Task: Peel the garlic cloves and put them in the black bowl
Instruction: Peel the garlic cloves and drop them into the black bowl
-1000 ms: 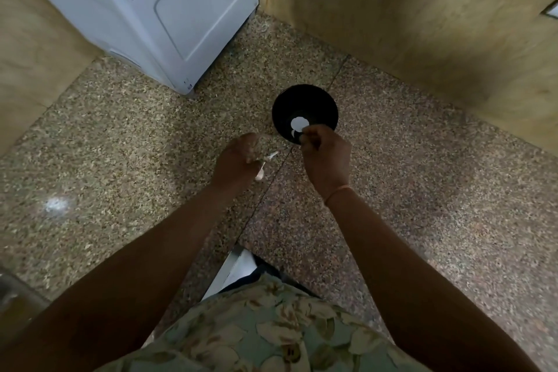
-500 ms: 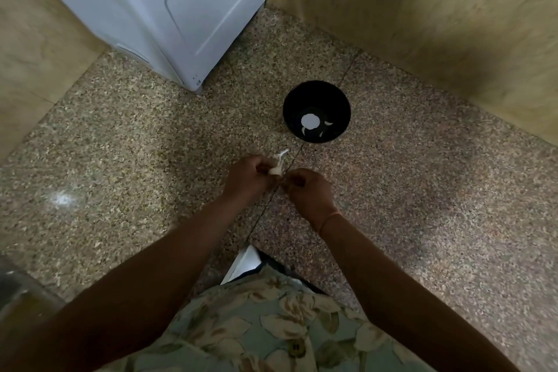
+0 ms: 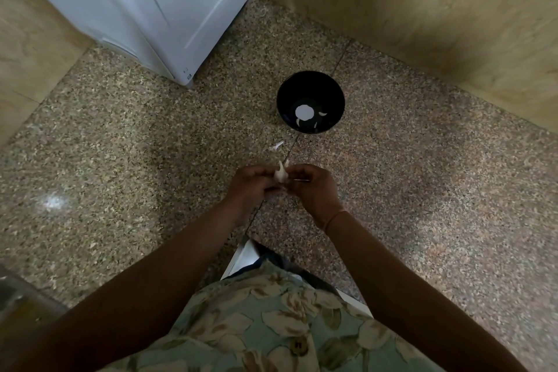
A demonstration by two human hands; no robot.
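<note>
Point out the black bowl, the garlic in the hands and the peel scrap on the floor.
black bowl (image 3: 332,98), head view, bare inner wall.
garlic (image 3: 280,175), head view, its white body.
peel scrap (image 3: 278,145), head view, its middle, on the floor.

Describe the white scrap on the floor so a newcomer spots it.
Find the white appliance in the corner, then the black bowl on the speckled floor to its right. Nearer the person, left of the tile seam, lies the small white scrap. Unlike the white pieces in the bowl and the held garlic, it sits loose on the floor.
</note>
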